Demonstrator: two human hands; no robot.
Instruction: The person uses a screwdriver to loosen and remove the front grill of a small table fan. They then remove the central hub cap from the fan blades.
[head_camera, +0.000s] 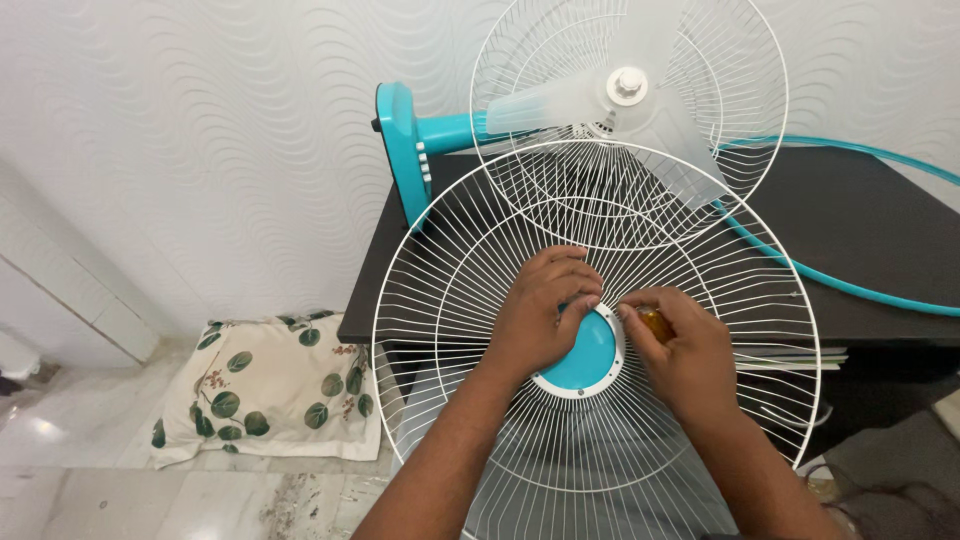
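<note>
At floor left, leaf-print pillow (268, 385); fan (620, 130) lies on dark table (870, 230).
Front grille (590, 340) leans at table's front edge; left hand (545, 315) curls over teal hub (588, 355), right hand (680, 350) pinches amber-handled tool (655, 322). Hub fastener apparently being worked; steady grille needed.

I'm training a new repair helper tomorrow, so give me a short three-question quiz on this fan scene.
1. True or false: the front fan guard is already fastened over the translucent blades.
2. What does the right hand hold? A) a roll of tape B) a small amber-coloured object C) a teal hose
3. Where does the leaf-print pillow lie?

Key:
1. False: the guard is held loose in front, with the left hand on its teal centre cap; the blades sit in the rear guard behind.
2. B
3. On the floor, against the white wall, left of the dark table.
</note>
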